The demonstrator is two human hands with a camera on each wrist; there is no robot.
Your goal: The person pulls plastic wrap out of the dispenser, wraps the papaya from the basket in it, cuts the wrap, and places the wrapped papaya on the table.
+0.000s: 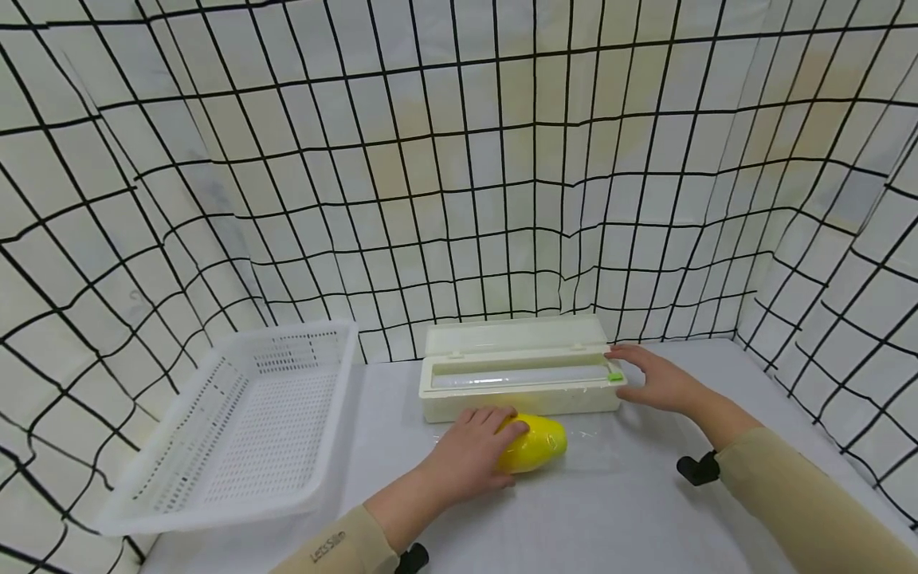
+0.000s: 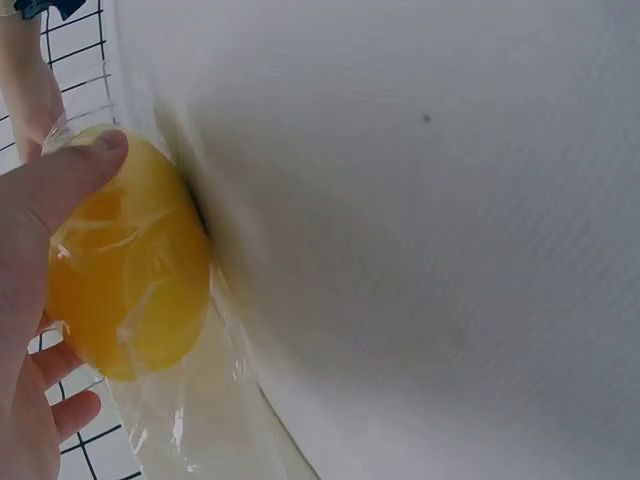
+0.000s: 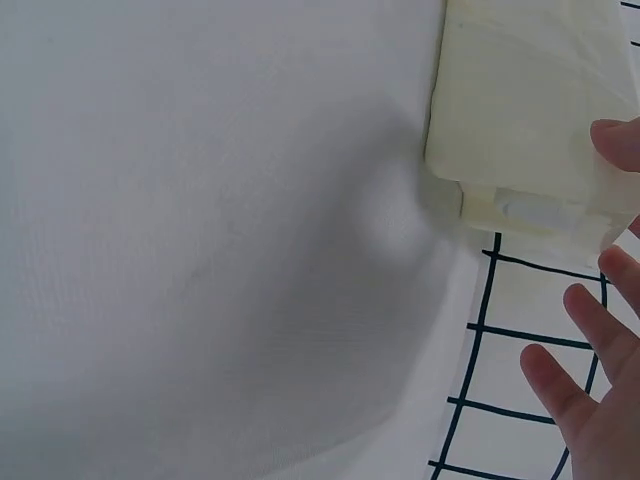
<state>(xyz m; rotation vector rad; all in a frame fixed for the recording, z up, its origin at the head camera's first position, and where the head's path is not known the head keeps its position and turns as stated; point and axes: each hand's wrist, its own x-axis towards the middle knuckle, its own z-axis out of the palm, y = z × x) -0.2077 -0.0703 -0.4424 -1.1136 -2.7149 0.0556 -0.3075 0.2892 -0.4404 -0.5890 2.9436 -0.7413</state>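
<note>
From where I stand, the left hand point(image 1: 473, 446) has its grip curled round a smooth, bright-yellow, rounded fruit-like piece point(image 1: 538, 446), which lies on the white cloth-covered tabletop point(image 1: 574, 526) just in front of a long cream plastic film dispenser point(image 1: 459, 408) with its lid raised. Thin, clear, crinkled plastic film point(image 2: 180, 425) clings over the piece and runs towards the dispenser. The right hand point(image 1: 663, 383) is spread wide at the dispenser's right end, thumb touching its front, near a small bright-green plastic tab point(image 1: 615, 376). I'd judge this the wrapping step, film not yet cut free; the next move probably calls for steadying the dispenser, keeping the film taut and severing it cleanly.
</note>
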